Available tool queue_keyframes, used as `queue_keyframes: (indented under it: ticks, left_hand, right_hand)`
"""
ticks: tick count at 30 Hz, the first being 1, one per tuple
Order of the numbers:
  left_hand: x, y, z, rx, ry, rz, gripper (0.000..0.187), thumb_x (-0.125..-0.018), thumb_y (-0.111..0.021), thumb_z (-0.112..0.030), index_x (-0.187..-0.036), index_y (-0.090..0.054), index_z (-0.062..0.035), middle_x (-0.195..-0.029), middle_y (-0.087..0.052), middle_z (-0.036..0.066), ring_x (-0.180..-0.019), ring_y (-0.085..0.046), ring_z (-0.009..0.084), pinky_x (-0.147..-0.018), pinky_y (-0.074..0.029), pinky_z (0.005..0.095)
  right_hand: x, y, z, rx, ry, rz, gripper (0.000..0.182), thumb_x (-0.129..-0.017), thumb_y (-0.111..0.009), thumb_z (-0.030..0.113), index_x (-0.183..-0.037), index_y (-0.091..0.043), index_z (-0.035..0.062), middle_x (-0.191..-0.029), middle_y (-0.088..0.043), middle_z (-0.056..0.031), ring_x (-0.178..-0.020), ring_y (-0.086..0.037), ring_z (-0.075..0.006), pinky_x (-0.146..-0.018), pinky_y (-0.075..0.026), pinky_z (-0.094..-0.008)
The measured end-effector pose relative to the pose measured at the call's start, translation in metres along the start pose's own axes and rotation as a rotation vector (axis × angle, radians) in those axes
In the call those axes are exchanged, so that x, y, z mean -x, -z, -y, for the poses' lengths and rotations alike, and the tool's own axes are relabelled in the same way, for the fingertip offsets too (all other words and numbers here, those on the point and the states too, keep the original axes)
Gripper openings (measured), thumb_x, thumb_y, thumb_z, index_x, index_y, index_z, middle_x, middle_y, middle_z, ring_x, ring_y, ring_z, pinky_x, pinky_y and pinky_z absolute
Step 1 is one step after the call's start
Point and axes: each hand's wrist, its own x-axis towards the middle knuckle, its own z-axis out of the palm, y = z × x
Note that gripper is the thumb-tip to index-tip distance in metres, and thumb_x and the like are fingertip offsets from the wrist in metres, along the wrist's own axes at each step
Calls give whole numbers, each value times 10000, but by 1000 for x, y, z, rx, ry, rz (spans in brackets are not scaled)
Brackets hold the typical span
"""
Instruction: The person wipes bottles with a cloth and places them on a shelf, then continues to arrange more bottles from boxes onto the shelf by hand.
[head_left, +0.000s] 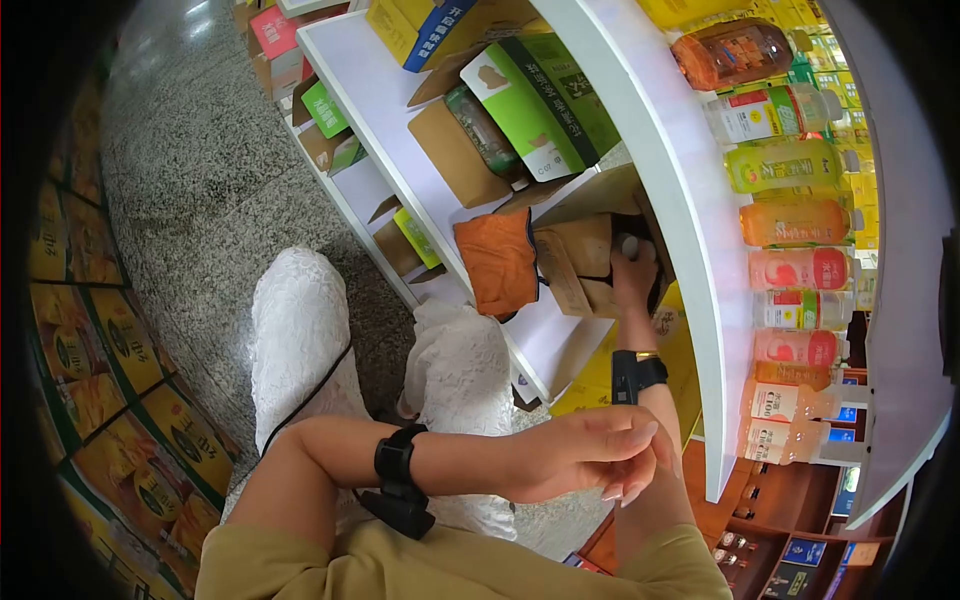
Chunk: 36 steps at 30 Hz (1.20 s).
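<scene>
My right hand (633,275) reaches into an open cardboard box (575,250) on the lower shelf. Its fingers close around the pale, round top of what looks like a bottle (629,246); the rest of that item is hidden in the box. Nearer to me, my left hand (590,455) hangs in front of my right forearm with its fingers loosely curled, and nothing shows in it. An orange cloth (497,262) with a dark edge lies at the shelf's front, beside the box. Both wrists wear black straps with small devices.
A green carton (545,105) and an open box with a dark bottle (482,130) stand farther along the shelf. Several drink bottles (795,217) line the shelf above. Stacked printed cartons (130,355) border the floor at left. White lace fabric (305,330) covers my legs.
</scene>
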Motion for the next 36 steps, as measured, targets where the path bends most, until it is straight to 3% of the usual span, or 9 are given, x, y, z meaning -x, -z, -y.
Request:
queue_keyframes:
  ticks: [6,10,14,16,19,23,26,30,36]
  left_hand:
    - [0,7,-17,-333,127,-118,323,-1089,-463,-275,-1143,-625,-1,-834,-576,32,-771,-520,116,-722,-431,270]
    - [0,15,-25,-527,128,-284,215,-1051,-561,-197,-1114,-655,-13,-900,-634,27,-833,-557,75,-747,-450,248]
    - [-5,48,-22,-1119,-70,-418,138,-966,-664,-94,-1092,-678,-40,-959,-679,21,-930,-636,126,-787,-494,294]
    - [-9,69,-25,-1874,-503,-458,347,-857,-755,-100,-1191,-666,-68,-1102,-665,64,-1025,-635,237,-890,-509,370]
    - [-20,89,-35,-2121,-658,-466,596,-759,-804,-108,-1326,-619,-130,-1313,-579,114,-1225,-546,345,-1032,-467,455]
    - [-25,93,-38,-2237,-454,-392,812,-715,-812,-52,-1452,-520,-223,-1469,-459,137,-1429,-368,378,-1155,-357,520]
    - [-26,89,-31,-2447,-394,-182,840,-683,-818,-53,-1449,-524,-232,-1475,-458,145,-1438,-367,353,-1167,-334,529]
    - [20,108,-9,-2319,-269,-64,768,-693,-801,-121,-1410,-564,-259,-1252,-601,101,-1207,-548,311,-1057,-415,501]
    - [53,71,34,-2198,-188,-111,782,-731,-819,-189,-1450,-514,-234,-1182,-614,91,-1080,-584,305,-994,-457,438]
  right_hand:
    - [33,29,57,-247,-145,-37,700,-796,-801,339,-1353,-572,-18,-1378,-542,-226,-1282,-509,-351,-1080,-395,-441]
    - [56,38,39,-431,134,-305,626,-834,-800,274,-1327,-581,-43,-1344,-575,-231,-1232,-555,-328,-1053,-424,-416]
    - [90,63,66,-306,59,-448,600,-773,-855,205,-1265,-615,-41,-1227,-661,-162,-1193,-592,-320,-1079,-409,-454]
    - [104,68,64,-282,167,-479,629,-736,-881,200,-1253,-618,-43,-1206,-662,-182,-1158,-601,-334,-1065,-411,-471]
    - [121,80,54,-102,337,-550,655,-683,-914,198,-1229,-628,-27,-1194,-649,-199,-1126,-598,-360,-1047,-410,-492]
    - [158,100,64,-98,374,-533,518,-724,-882,162,-1163,-642,25,-1253,-579,-189,-1166,-564,-358,-1028,-420,-433]
    - [195,109,81,-153,376,-425,484,-711,-886,142,-1123,-646,61,-1335,-491,-209,-1229,-505,-374,-1054,-393,-445]
    - [248,102,83,-336,288,-241,600,-637,-947,198,-1140,-642,81,-1341,-418,-213,-1238,-463,-397,-1034,-403,-482]
    - [295,140,84,-403,229,-77,626,-631,-960,220,-1157,-652,78,-1320,-437,-198,-1214,-474,-373,-1014,-417,-455]
